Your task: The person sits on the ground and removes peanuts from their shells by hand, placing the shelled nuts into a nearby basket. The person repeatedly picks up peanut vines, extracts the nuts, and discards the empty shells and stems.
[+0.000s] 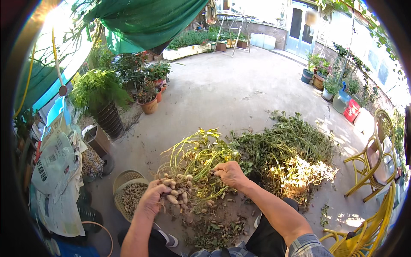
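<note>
My left hand (153, 195) grips the root end of a peanut plant, where a cluster of unshelled peanuts (176, 192) hangs among thin roots. The plant's yellow-green stems and leaves (205, 154) spread away beyond it. To the right, my right hand (228, 173) has its thumb and fingers pinched together beside the stems; a small brownish thing, perhaps a peanut, shows at the fingertips. Left of my left hand, a light plastic basket (120, 180) holds many loose peanuts (133, 196). More peanuts and torn leaves (218, 229) lie on the ground between my feet.
A large heap of peanut plants (289, 138) lies on the concrete floor (205, 86) at the right. Rattan chairs (374, 160) stand at the far right. Printed sacks (57, 180) and a potted plant (107, 119) are on the left. A green tarp (144, 22) hangs above.
</note>
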The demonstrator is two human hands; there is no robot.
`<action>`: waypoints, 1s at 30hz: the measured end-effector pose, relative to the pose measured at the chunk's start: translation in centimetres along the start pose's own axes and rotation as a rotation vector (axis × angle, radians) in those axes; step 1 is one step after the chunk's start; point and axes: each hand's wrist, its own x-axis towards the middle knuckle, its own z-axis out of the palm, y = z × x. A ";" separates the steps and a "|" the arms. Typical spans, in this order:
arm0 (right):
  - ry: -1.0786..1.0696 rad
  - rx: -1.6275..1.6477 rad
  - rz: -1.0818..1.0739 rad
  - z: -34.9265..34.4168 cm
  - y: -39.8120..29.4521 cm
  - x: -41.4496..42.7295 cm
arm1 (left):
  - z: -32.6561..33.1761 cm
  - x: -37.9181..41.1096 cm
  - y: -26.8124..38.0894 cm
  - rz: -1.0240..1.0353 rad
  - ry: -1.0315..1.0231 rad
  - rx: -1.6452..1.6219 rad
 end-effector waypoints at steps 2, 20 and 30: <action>0.016 0.028 0.005 -1.3 -0.3 -0.1 | 1.5 0.6 2.5 -0.003 0.033 0.043; 0.114 0.832 0.300 1.0 2.1 0.5 | 3.1 7.0 -2.6 0.048 0.122 0.773; 0.114 0.830 0.371 1.8 2.0 0.6 | 4.6 6.9 -2.8 0.707 0.413 1.367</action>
